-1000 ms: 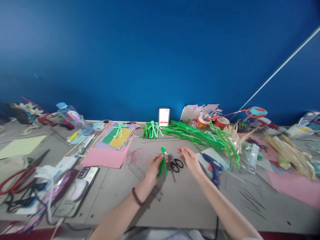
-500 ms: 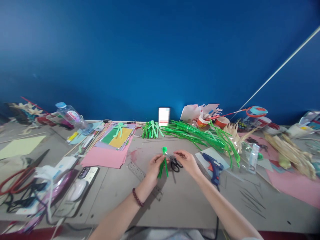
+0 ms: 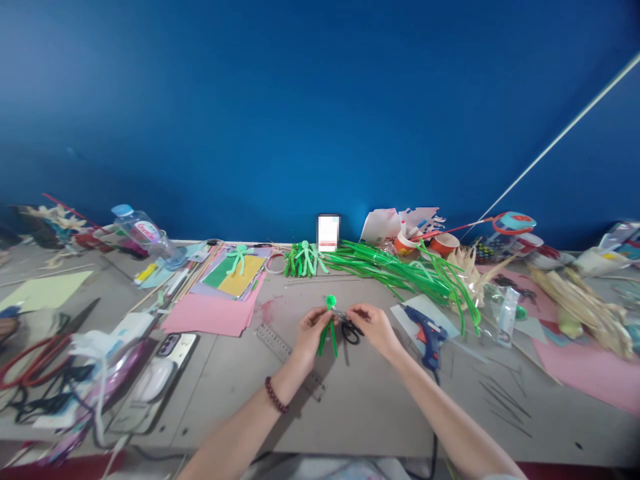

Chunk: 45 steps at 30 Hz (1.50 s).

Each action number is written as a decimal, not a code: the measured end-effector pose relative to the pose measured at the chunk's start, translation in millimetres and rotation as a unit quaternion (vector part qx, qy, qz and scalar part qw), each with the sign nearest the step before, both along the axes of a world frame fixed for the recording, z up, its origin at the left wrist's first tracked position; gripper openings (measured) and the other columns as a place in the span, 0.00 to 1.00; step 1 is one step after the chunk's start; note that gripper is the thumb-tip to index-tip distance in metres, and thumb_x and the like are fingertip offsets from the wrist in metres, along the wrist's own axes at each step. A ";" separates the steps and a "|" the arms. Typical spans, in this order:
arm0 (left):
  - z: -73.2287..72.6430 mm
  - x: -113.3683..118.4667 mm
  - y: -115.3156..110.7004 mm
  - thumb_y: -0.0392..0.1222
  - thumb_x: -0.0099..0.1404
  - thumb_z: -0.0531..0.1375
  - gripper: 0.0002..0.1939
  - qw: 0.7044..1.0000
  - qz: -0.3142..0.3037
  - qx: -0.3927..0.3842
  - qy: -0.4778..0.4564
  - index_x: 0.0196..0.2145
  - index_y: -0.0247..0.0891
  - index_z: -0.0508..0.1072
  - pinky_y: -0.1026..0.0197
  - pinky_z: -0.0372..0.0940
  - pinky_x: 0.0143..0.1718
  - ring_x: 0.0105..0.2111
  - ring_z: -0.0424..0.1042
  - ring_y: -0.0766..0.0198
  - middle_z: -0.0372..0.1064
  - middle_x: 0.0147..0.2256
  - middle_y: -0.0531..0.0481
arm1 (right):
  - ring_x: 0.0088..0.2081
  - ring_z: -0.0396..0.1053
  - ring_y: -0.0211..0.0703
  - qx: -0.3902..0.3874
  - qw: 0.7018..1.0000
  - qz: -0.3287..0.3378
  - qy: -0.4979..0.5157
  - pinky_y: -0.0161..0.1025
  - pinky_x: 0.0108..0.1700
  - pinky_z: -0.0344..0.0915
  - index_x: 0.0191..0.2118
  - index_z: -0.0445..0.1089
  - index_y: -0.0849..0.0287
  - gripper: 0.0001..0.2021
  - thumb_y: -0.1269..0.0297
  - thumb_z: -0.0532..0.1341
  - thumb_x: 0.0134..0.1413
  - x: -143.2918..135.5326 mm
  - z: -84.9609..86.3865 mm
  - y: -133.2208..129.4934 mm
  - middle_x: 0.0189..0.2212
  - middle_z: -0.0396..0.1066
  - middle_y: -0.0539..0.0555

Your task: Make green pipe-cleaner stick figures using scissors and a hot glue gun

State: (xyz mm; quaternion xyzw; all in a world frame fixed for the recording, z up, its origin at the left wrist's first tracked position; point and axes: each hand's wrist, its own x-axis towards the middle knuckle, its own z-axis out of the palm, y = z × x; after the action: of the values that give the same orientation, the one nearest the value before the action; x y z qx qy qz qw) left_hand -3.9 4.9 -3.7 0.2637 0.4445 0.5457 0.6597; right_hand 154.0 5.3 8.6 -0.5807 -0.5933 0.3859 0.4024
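clock positions are taken from the figure (image 3: 333, 339), with 12 toward the wall (image 3: 320, 120). the figure is near the center of the tabletop (image 3: 380, 407), head up, and the left hand (image 3: 311, 330) pinches it at the middle between thumb and fingers. the right hand (image 3: 376, 321) is at 3 o'clock with fingers bent and tips drawn in beside the scissors (image 3: 352, 331); whether the tips meet, or pinch anything, cannot be told. completed on the figure: a rounded head (image 3: 331, 302) and two legs, which point to 5 and 7 o'clock. not seen on the figure: arms. the pale figure (image 3: 239, 257), on the sheets at 10 o'clock, has two, so the held one is judged part-built; the fingers may hide some detail. a bunch (image 3: 294, 261) of green pieces is between 11 and 12 o'clock, with a second pale figure (image 3: 306, 257) at its front; their exact count cannot be read. many long stems (image 3: 395, 268) are unused at 2 o'clock. the glue gun (image 3: 426, 333) lies at 3 o'clock, beyond the right hand. the ruler (image 3: 273, 343) lies at 8 o'clock, partly under the left forearm.
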 end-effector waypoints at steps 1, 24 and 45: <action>1.5 0.3 -0.3 0.45 0.42 0.70 0.17 1.000 0.002 -0.001 0.001 0.28 0.33 0.74 0.62 0.66 0.33 0.25 0.73 0.64 0.75 0.26 0.48 | 0.27 0.69 0.41 0.001 1.000 -0.001 0.000 0.35 0.33 0.64 0.28 0.72 0.60 0.12 0.57 0.58 0.48 -0.3 -0.2 -0.1 0.25 0.74 0.53; -3.0 -2.6 -0.9 0.45 0.46 0.68 0.11 0.997 0.025 0.024 0.075 0.21 0.35 0.74 0.68 0.57 0.25 0.20 0.63 0.70 0.69 0.20 0.54 | 0.27 0.68 0.42 0.021 0.999 0.001 -0.024 0.35 0.30 0.64 0.27 0.71 0.60 0.12 0.57 0.58 0.49 -5.0 3.5 -4.1 0.25 0.73 0.54; -0.1 0.2 -1.6 0.44 0.42 0.70 0.15 0.998 0.005 0.023 0.066 0.29 0.36 0.78 0.63 0.64 0.33 0.29 0.71 0.63 0.76 0.29 0.48 | 0.26 0.69 0.41 0.005 0.999 -0.032 -0.007 0.35 0.30 0.64 0.27 0.71 0.60 0.12 0.56 0.57 0.48 -3.2 3.0 -1.9 0.24 0.73 0.53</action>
State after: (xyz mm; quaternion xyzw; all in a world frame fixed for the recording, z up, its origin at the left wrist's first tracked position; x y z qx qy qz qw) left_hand -3.7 3.3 -3.8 0.3120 0.4752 0.5404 0.6202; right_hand 150.8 3.4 11.6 -0.5998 -0.5793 0.3659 0.4132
